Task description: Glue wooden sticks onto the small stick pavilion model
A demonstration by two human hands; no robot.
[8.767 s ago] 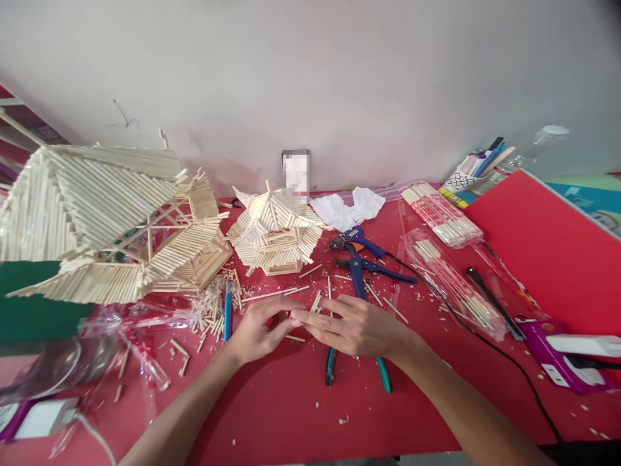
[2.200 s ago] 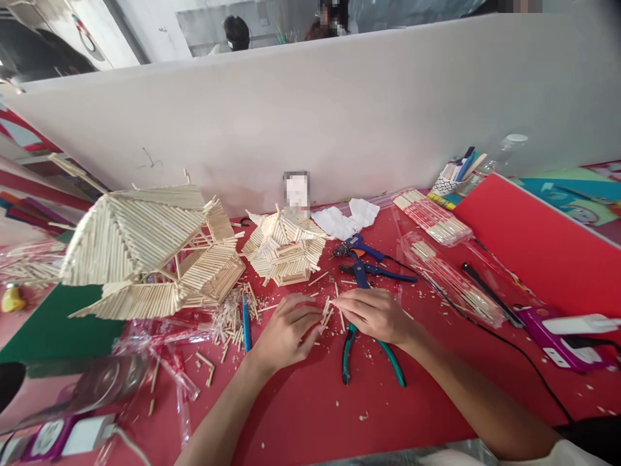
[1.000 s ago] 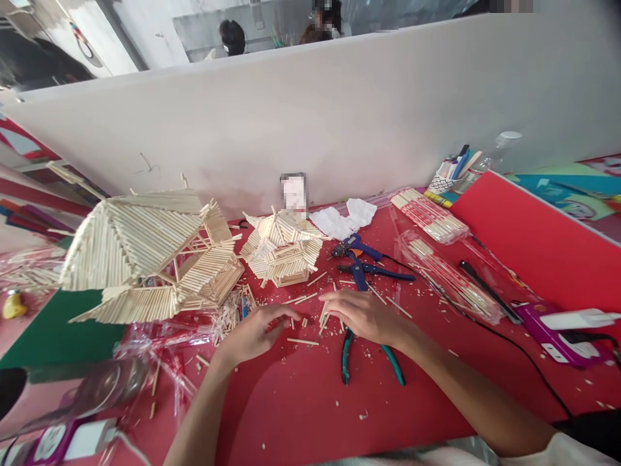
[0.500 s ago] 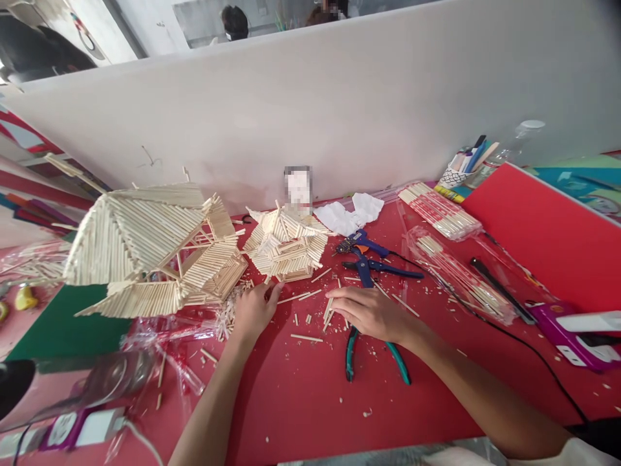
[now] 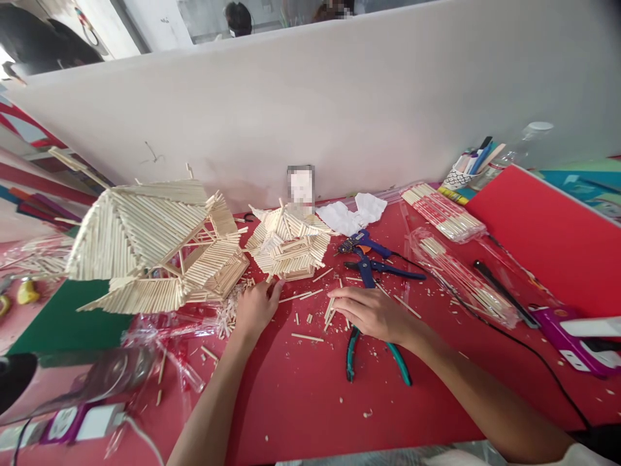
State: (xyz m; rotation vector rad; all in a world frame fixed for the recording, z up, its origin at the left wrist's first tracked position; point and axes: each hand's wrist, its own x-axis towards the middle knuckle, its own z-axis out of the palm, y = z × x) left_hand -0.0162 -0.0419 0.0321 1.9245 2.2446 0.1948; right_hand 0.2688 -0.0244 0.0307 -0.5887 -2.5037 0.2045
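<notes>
Using light fingertips helps us, right hand (image 5: 376, 312) at loose sticks (image 5: 329, 315) near the small model (image 5: 291, 249), left hand (image 5: 254, 310) beside it, though we can't tell either grip.

Both forearms reaching forward, left hand (image 5: 257, 307) and right hand (image 5: 371, 314) palm-down, fingers curled.

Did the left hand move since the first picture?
Yes. The left hand moved away from the green-handled pliers and closer to the front of the little stick house.
</notes>
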